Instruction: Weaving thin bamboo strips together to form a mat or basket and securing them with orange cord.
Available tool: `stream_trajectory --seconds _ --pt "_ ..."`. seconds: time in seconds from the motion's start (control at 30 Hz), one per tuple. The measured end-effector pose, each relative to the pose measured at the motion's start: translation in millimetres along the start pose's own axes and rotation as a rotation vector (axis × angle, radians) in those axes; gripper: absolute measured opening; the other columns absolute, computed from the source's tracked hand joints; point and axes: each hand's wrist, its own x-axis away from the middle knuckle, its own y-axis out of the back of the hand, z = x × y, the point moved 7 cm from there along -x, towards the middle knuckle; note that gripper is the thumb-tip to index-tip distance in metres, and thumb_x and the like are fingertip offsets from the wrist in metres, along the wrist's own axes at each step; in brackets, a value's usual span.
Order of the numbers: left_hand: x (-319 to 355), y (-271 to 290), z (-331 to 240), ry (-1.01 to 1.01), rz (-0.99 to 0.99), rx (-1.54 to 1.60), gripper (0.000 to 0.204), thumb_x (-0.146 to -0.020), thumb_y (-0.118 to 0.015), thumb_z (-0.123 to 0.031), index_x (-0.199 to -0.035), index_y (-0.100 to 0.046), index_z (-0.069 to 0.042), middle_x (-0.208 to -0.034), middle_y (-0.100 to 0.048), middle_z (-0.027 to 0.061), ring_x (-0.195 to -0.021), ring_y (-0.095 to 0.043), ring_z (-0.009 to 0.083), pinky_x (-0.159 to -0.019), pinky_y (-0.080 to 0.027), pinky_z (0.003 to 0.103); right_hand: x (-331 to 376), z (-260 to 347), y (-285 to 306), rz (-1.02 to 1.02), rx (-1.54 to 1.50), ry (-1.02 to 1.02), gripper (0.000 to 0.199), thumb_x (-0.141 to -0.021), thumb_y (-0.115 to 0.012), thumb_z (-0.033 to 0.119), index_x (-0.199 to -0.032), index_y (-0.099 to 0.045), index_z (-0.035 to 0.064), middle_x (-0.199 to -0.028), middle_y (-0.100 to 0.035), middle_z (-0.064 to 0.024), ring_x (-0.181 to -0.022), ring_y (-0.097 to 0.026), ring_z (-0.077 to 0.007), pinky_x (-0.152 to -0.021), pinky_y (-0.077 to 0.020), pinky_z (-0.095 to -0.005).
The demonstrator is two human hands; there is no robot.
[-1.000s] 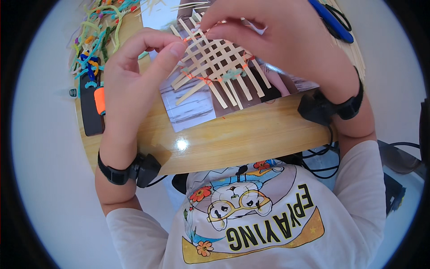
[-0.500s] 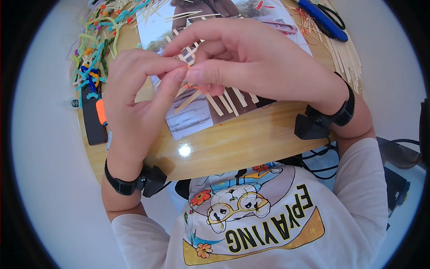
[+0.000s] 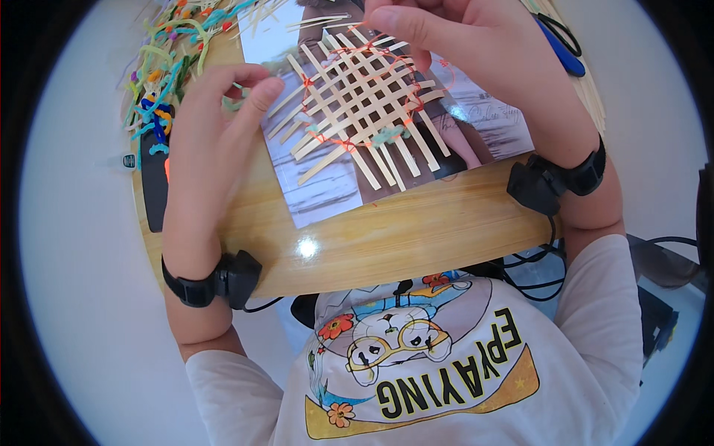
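A lattice of pale flat wooden strips (image 3: 364, 97), woven crosswise, lies on a glossy picture sheet (image 3: 320, 197). Orange thread (image 3: 347, 146) runs round its edge in knots, and a tuft of pale green fuzzy stem (image 3: 388, 134) sits on its near side. My left hand (image 3: 212, 126) hovers left of the lattice, thumb and forefinger bent with a small gap and no visible object between them. Over the far right of the lattice, my right hand (image 3: 476, 56) pinches what looks like the orange thread's end; its fingertips are partly cut off by the frame's top.
Tangled coloured fuzzy stems (image 3: 160, 82) heap up at the table's far left, by a dark flat case (image 3: 154, 189). At the far right lie blue-handled pliers (image 3: 561, 48) and a bundle of loose wooden strips (image 3: 591, 100). The wooden table (image 3: 372, 241) curves along its near edge.
Both hands were together over the lattice, fingertips meeting. Now they are apart: the right has moved up and right, the left slightly left, uncovering the lattice. The sheet has shifted slightly right.
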Motion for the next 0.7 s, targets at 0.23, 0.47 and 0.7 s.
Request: stream_trajectory --seconds 0.23,0.47,0.7 --pt "5 -27 11 0.009 0.221 0.058 0.023 -0.085 -0.067 -0.024 -0.092 -0.064 -0.002 -0.084 -0.056 -0.0009 -0.073 -0.045 0.0082 -0.068 -0.040 0.022 7 6 -12 0.068 0.014 -0.050 0.009 -0.092 -0.057 0.009 -0.091 -0.059 0.0003 -0.074 -0.056 0.0013 -0.063 -0.048 -0.0034 -0.055 -0.0394 -0.0173" --pt "3 -30 30 0.273 0.329 0.326 0.026 -0.086 -0.068 -0.025 -0.095 -0.063 -0.001 -0.082 -0.062 0.0019 -0.076 -0.053 0.0083 -0.067 -0.043 0.023 10 7 -21 0.121 0.254 0.075 0.011 -0.091 -0.058 0.011 -0.091 -0.058 -0.0008 -0.068 -0.056 -0.0039 -0.060 -0.048 -0.0087 -0.055 -0.0405 -0.0224" --pt "5 -35 24 0.432 0.459 0.946 0.031 -0.087 -0.066 -0.020 -0.108 -0.058 0.002 -0.095 -0.066 0.0040 -0.086 -0.057 0.0064 -0.080 -0.043 0.021 11 -6 -31 0.145 0.294 0.098 0.009 -0.089 -0.058 0.008 -0.094 -0.061 0.0009 -0.079 -0.062 -0.0009 -0.072 -0.057 -0.0044 -0.062 -0.0458 -0.0201"
